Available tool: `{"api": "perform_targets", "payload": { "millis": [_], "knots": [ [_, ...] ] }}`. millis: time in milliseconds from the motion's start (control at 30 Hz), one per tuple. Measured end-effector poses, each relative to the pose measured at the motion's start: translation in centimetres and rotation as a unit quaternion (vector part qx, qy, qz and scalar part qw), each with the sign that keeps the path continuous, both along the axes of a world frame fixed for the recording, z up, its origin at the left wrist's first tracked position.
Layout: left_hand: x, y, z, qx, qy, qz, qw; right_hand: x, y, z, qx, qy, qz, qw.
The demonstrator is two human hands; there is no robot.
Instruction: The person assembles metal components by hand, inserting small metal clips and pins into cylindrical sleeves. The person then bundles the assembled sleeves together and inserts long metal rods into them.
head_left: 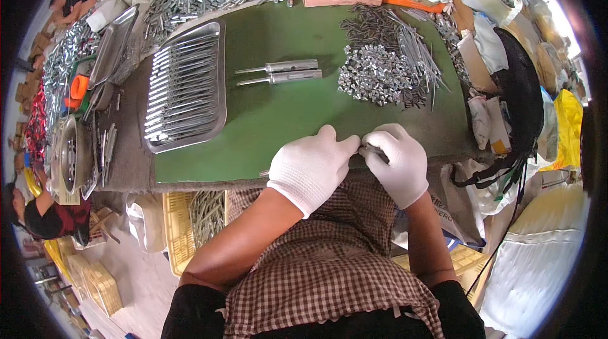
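Over the mat (266, 114), 2 hands (313, 165) (399, 163) pinch a metal piece (362, 149).

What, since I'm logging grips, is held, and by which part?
A small metal piece, held between the left hand and the right hand; which part cannot be told.

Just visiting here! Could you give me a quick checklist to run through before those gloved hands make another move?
1. Left hand and right hand covered: ok, white gloves on both.
2. Small part between the hands recognisable: cannot tell, mostly hidden.
3. Two metal tubes on the green mat, apart from the hands: ok.
4. Slim metal pieces lined up in the tray: ok.
5. Silver pieces separated from dark pieces: not ok, piles touch.
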State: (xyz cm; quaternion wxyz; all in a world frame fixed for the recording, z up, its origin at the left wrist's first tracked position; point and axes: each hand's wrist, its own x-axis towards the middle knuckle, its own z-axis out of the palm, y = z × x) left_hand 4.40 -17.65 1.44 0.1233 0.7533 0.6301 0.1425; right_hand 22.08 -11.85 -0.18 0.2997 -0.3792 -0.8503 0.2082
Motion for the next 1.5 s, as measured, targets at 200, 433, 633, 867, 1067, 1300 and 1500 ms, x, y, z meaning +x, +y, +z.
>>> {"api": "perform_targets", "payload": {
  "millis": [200, 433, 633, 867, 1067, 1300, 1500],
  "knots": [
    [-0.1, 0.0, 0.3, -0.020, 0.003, 0.002, 1.000, 0.4, 0.3, 0.5, 0.026, -0.040, 0.013, 0.999],
    [0.0, 0.1, 0.4, -0.028, 0.001, 0.003, 1.000, 2.3, 5.1, -1.0, 0.058, -0.049, -0.157, 0.985],
    [0.2, 0.1, 0.5, -0.019, -0.005, 0.011, 1.000, 2.3, 6.5, -1.3, 0.103, -0.115, -0.188, 0.970],
    [-0.1, 0.0, 0.0, -0.015, 0.000, 0.005, 1.000, 1.1, 1.9, 1.0, -0.029, 0.004, 0.017, 0.999],
    [-0.1, 0.1, 0.1, -0.023, 0.020, -0.004, 1.000, 0.1, 0.4, 0.5, -0.009, -0.067, 0.003, 0.998],
    [0.0, -0.2, 0.0, 0.003, 0.054, -0.026, 0.998, 0.1, 0.8, 0.8, -0.107, -0.036, -0.015, 0.993],
    [-0.2, 0.0, 0.2, -0.033, 0.085, -0.040, 0.995, 0.2, 2.2, 0.9, -0.046, -0.024, 0.063, 0.997]
  ]
}}
